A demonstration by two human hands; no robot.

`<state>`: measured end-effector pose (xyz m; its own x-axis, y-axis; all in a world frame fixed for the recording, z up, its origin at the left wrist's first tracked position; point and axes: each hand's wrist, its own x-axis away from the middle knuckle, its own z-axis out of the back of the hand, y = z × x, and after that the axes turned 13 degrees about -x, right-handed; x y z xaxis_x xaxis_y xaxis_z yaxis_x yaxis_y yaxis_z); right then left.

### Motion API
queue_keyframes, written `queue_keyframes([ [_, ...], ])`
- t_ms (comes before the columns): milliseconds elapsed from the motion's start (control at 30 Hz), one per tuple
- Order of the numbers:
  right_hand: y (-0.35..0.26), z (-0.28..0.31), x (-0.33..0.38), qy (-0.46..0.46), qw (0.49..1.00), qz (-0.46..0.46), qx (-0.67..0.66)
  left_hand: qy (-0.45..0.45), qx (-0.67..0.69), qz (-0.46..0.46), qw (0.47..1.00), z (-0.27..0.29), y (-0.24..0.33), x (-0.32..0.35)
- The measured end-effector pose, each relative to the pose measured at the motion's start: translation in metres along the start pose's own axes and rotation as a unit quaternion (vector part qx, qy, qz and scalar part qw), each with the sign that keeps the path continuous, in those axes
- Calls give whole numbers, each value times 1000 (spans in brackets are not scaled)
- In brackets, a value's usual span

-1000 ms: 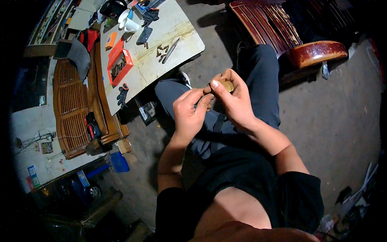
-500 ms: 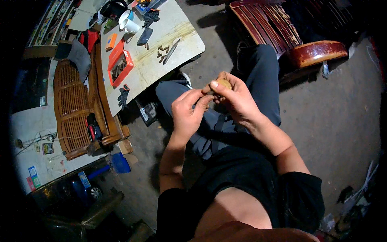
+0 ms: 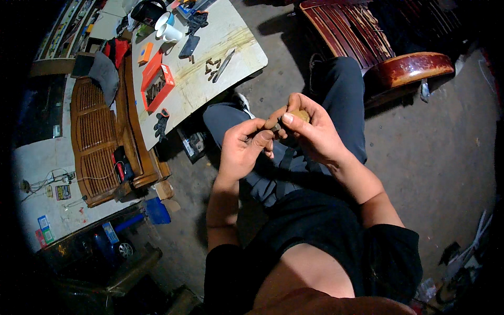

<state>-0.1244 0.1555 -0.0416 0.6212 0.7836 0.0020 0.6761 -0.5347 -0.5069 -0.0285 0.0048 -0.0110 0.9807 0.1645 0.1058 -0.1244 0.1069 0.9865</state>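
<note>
A small tan wooden piece is sitting in the grip of the right hand, pinched between the thumb and curled fingers, held in the air above the person's lap. A small dark bit is showing at its left end, too small to identify. The left hand is meeting it from the left, its fingertips closing on that dark end, so the 2 hands are pressed together around the same piece. Both forearms are rising from the lower edge of the picture.

Below the hands, the seated person is wearing grey trousers and a black shirt, with the knees pointing toward the top of the frame.

Ahead and to the left, a pale table is carrying a flat metal tool next to several small brown pieces, a dark phone-like slab, an open orange box, and 2 white cups. A dark glove is hanging at the table's near edge.

Further left, a brown slatted wooden bench is standing along the wall. To the upper right, a reddish wooden chair with a rounded arm is resting on the grey concrete floor.
</note>
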Motion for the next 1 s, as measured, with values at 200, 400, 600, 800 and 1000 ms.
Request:
queue_keyframes([
  [200,4,4,2,-13,998,32,50,53,-49,-10,997,0,0,4],
  [400,13,-7,3,1,994,93,57,131,-188,-59,972,-12,8,3],
  [600,14,-7,-2,8,994,96,52,170,-248,-113,947,-18,0,0],
  [800,15,-7,-2,10,990,124,62,155,-237,-101,954,-17,6,-3],
  [1000,10,-11,-4,3,992,104,69,161,-199,-94,962,-16,1,-5],
])
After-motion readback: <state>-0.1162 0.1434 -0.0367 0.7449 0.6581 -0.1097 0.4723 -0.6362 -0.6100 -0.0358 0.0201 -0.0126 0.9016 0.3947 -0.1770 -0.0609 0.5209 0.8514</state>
